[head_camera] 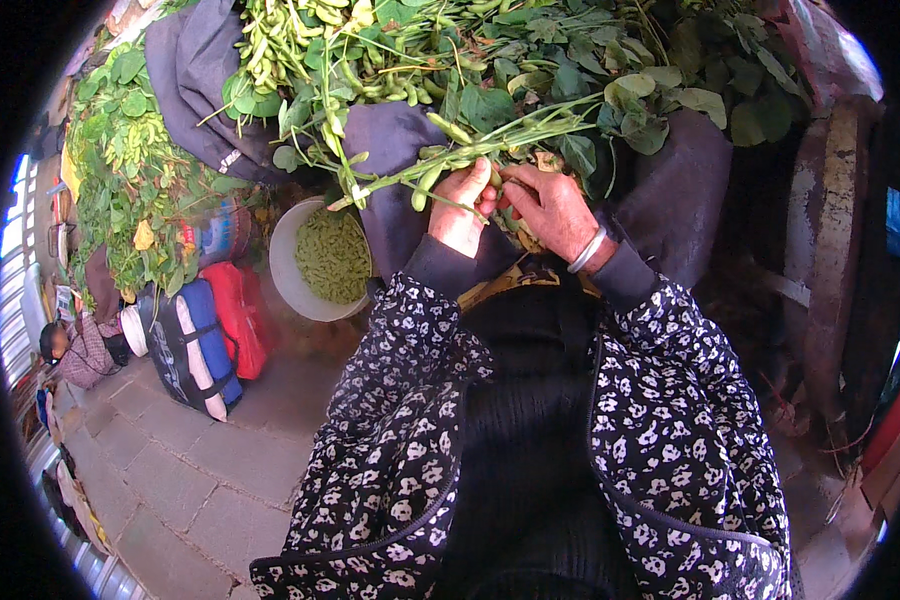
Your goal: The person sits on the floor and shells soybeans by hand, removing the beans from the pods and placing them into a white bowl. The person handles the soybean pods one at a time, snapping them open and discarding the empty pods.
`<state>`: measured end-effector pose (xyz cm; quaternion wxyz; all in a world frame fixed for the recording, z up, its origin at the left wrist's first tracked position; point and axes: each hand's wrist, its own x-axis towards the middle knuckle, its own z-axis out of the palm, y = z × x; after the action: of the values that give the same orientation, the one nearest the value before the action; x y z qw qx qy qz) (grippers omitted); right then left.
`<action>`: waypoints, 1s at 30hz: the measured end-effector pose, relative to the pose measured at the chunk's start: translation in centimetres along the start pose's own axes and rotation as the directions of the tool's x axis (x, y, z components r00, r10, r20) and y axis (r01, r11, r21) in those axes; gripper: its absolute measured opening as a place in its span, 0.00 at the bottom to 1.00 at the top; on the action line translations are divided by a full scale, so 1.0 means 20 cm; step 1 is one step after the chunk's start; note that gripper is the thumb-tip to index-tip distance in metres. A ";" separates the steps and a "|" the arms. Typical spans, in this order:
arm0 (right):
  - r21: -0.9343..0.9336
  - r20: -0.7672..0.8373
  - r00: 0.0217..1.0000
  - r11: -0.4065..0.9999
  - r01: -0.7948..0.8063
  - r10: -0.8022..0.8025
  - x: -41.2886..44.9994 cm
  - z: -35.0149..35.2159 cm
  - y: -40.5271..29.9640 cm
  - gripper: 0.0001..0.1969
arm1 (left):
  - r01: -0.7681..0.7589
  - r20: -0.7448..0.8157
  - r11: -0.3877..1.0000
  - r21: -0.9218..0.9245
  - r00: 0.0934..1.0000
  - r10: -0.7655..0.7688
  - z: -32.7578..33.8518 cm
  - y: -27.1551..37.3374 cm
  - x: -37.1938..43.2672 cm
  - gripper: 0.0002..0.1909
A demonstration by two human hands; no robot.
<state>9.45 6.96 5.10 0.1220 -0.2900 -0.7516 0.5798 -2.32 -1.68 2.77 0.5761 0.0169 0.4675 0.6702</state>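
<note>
My left hand [461,206] grips a green soybean stem [510,142] that lies across my lap, with leaves and plump pods along it. Close beside it, my right hand [555,206], a silver bangle at its wrist, has its thumb and fingertips pinched at a green pod [495,178] between the two hands. Fingers partly cover that pod. A white plastic bucket [283,266] stands to the left of my knee. Inside it are many small green pieces that look like shelled beans [334,255].
A large heap of soybean plants [487,105] covers the space past my knees. More plants [131,187] are piled at left, above a blue-and-black bag [195,337] and a red bag [236,319]. A person [86,349] is farther left. A worn wooden piece [832,262] stands at right.
</note>
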 end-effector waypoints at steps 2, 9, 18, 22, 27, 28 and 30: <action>-0.146 0.010 0.995 0.984 0.099 -0.099 0.00 0.00 0.01 0.09 | 0.026 0.012 1.000 0.014 1.000 -0.026 -0.01 0.00 0.00 0.14; 0.041 0.114 0.991 0.996 -0.077 0.072 0.00 -0.05 -0.09 0.07 | -0.012 -0.006 0.999 0.049 1.000 0.012 0.00 -0.01 0.01 0.13; 0.313 0.271 0.934 0.896 -0.315 0.233 0.07 -0.06 0.01 0.08 | 0.056 0.097 0.998 -0.015 0.994 -0.055 -0.08 -0.01 0.03 0.12; 0.240 0.282 0.900 0.884 -0.401 0.332 0.07 -0.07 -0.02 0.07 | 0.004 0.061 0.996 0.094 0.998 -0.010 -0.01 0.00 0.01 0.10; 0.242 0.183 0.970 0.949 -0.204 0.161 0.06 -0.03 0.05 0.05 | 0.021 0.053 0.944 0.330 0.998 -0.041 -0.04 0.00 0.04 0.11; 0.220 0.168 0.973 0.956 -0.196 0.161 0.05 -0.04 0.03 0.05 | 0.023 0.078 0.946 0.325 0.996 -0.051 -0.06 0.00 0.04 0.11; 0.167 0.134 0.977 0.968 -0.186 0.164 0.05 -0.04 0.03 0.06 | 0.028 0.123 0.948 0.318 0.990 -0.070 -0.10 0.00 0.03 0.12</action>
<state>9.27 8.20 4.69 0.0507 -0.3078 -0.6739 0.6697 -3.59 -2.39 1.26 0.6123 0.1417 0.5296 0.5697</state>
